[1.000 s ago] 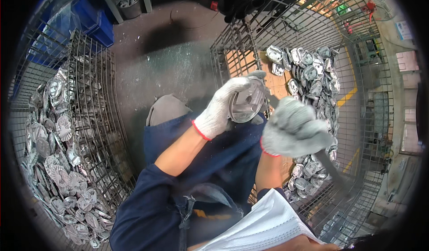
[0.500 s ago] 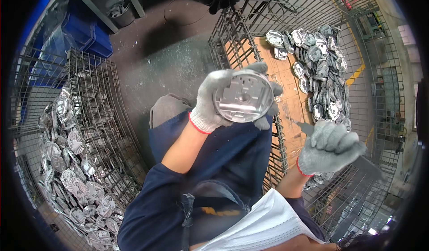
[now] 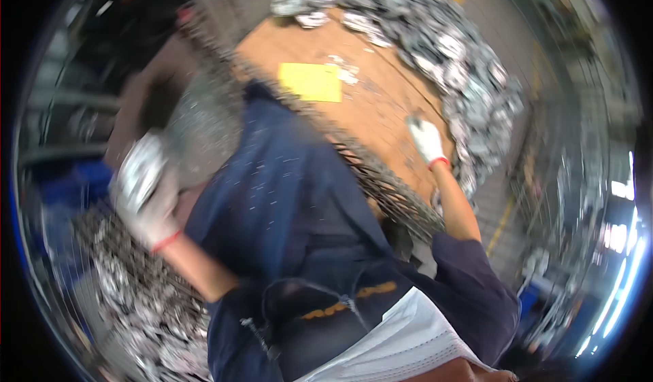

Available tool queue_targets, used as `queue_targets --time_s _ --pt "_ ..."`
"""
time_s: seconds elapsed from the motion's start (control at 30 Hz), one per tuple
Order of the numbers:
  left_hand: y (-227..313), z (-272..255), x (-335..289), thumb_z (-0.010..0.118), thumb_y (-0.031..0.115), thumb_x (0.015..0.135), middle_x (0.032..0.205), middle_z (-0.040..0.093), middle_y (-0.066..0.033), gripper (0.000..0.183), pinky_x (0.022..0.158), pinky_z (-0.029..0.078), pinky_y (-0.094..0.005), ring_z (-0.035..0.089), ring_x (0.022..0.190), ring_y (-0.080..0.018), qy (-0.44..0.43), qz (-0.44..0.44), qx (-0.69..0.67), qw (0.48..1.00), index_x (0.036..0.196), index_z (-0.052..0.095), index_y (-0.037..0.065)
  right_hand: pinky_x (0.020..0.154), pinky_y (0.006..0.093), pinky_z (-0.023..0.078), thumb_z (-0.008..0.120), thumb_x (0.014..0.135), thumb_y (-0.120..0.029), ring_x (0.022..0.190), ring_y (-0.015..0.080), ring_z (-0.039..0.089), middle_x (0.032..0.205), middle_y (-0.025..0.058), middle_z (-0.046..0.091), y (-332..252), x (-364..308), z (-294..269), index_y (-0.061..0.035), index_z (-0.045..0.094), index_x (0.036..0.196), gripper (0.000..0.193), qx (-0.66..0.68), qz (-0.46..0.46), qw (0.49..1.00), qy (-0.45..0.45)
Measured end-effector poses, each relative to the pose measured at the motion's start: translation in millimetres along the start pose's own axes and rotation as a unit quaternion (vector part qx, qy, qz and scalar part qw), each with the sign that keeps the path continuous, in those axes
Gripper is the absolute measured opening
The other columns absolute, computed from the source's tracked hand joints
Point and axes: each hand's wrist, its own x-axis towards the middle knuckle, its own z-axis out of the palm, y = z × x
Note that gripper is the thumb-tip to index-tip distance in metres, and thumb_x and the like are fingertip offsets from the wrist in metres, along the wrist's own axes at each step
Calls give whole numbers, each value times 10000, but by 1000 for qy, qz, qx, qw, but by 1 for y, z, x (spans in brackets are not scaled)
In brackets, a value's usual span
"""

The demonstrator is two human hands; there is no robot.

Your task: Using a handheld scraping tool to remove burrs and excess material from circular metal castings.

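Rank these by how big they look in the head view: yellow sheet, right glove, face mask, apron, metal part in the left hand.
1. Apron
2. Face mask
3. Yellow sheet and metal part: too close to rank, as the part is blurred
4. Right glove

Yellow sheet [image 3: 310,82] lying flat; white pleated face mask [image 3: 408,338] below; blurred blue bin [image 3: 76,180], left; yellow floor line [image 3: 500,226], right.

The disc [image 3: 141,172] is glossy metal, the apron [image 3: 279,171] matt cloth, the yellow sheet [image 3: 310,82] smooth and paper-like
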Motion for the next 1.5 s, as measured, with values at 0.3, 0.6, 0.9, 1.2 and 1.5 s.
queue_targets --time_s 0.3,0.6,0.9,1.2,1.5 --pt "-70 -133 -54 655 305 944 1392 530 -115 527 1078 374 -431 505 1281 -244 408 -317 -524 677 1384 554 35 1001 535 577 711 925 -610 1169 465 730 1202 288 766 241 -111 -60 16 651 1315 740 -164 377 910 49" --pt "-57 -184 -75 384 451 1092 1735 224 -86 686 1300 107 -507 197 1597 -255 532 -298 -493 621 1663 288 84 1054 533 561 828 821 -669 1241 438 712 1296 288 740 260 -106 -76 1 610 1370 893 -206 453 866 39" --pt "-69 -190 -48 390 425 1114 1811 276 -103 683 1378 124 -518 223 1677 -269 415 -314 -474 710 1720 335 114 947 558 584 628 953 -565 1139 465 736 1150 301 762 225 -108 -106 -17 801 1180 618 -208 388 895 71" --pt "77 28 5 447 536 1111 1483 616 -191 656 1105 509 -582 620 1316 -391 -32 -243 -817 522 1542 556 53 485 331 328 677 1051 -433 503 109 417 627 -38 500 4 18 -103 -124 639 842 374 325 98 933 123" --pt "123 82 23 443 717 1065 1497 606 -167 855 1120 487 -528 605 1343 -338 -37 -289 -877 381 1606 479 56 387 270 225 647 1073 -227 404 61 294 562 -107 341 -373 -45 -112 -175 539 802 296 541 -70 755 -364"
